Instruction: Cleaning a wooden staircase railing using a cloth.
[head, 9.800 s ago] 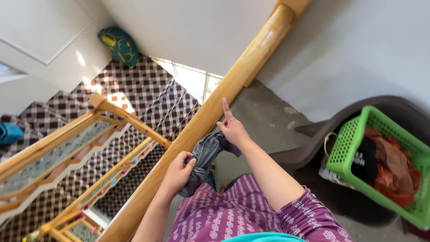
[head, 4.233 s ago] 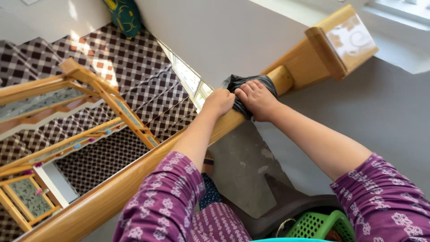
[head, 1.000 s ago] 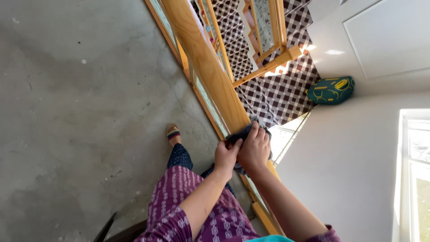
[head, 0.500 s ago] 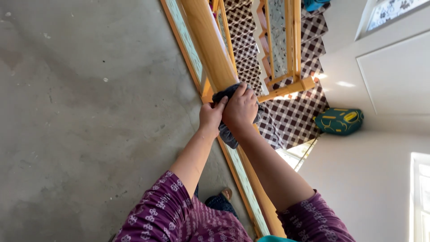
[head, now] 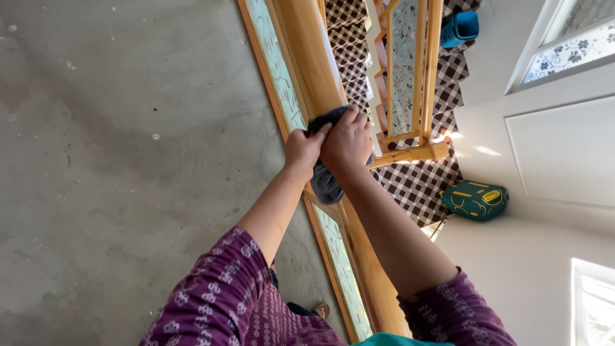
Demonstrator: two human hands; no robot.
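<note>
Both hands (head: 330, 146) press dark cloth (head: 325, 182) onto handrail (head: 311, 57).

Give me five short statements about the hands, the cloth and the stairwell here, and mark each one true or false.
1. Both hands press a dark grey cloth onto the wooden handrail. True: the left hand and right hand sit side by side on it.
2. The cloth is bright yellow. False: it is dark grey.
3. The stairs below are covered in a checked pattern. True.
4. A green and yellow bag lies on the concrete floor beside the person's foot. False: it lies down by the checked stairs, against the white wall.
5. The person's sleeves are plain white. False: they are purple with a small pale pattern.
</note>
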